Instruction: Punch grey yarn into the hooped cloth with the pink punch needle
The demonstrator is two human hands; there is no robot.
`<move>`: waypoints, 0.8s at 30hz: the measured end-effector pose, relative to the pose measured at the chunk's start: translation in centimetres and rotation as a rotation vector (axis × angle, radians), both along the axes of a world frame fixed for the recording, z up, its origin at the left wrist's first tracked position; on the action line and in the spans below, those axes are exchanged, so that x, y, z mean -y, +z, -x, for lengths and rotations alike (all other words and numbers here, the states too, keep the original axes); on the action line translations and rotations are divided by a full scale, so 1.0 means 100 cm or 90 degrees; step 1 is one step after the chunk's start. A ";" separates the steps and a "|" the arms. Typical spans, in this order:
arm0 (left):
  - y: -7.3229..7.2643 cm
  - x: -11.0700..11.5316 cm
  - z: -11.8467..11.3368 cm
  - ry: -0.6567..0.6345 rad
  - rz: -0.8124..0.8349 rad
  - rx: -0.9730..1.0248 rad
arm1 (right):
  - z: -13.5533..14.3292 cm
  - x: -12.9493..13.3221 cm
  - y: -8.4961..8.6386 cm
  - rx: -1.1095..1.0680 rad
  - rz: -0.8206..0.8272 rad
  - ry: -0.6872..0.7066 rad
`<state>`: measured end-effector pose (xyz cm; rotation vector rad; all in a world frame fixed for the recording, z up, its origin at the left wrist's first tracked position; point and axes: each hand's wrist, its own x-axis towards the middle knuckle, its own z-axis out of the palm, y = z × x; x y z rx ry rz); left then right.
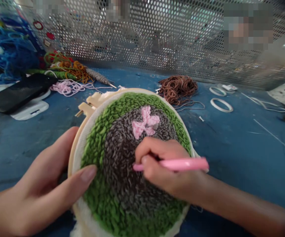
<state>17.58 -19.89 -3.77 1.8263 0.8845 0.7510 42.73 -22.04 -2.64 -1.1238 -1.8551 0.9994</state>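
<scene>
A round embroidery hoop point(71, 158) stands tilted towards me, its fabric covered in yarn loops: green around the outside, grey further in, dark brown at the middle. A pink bow shape point(146, 123) is worked near the top. My left hand point(56, 177) grips the hoop's left edge, thumb on the green loops and fingers behind. My right hand point(164, 161) is closed around a pink pen-like tool point(184, 164). The tool's tip points left and is at the dark brown middle; whether it touches the loops I cannot tell.
A brown yarn bundle point(177, 87) lies behind the hoop, with white rings point(221, 105) to its right. At left are a black phone-like slab point(21, 92), pink yarn point(67, 87) and tangled blue yarn point(9, 49). A perforated metal screen point(142, 39) borders the blue table point(231, 158).
</scene>
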 end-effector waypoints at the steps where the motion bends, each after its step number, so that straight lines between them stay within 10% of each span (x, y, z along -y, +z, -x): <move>1: 0.000 -0.002 -0.003 0.023 0.004 0.003 | -0.003 -0.002 -0.001 -0.060 0.066 -0.021; 9: -0.003 -0.020 -0.007 0.006 0.099 0.003 | -0.021 -0.007 -0.014 -0.358 0.188 -0.114; 24: -0.004 -0.016 -0.005 -0.006 0.148 0.038 | -0.016 -0.006 -0.005 -0.173 0.135 -0.080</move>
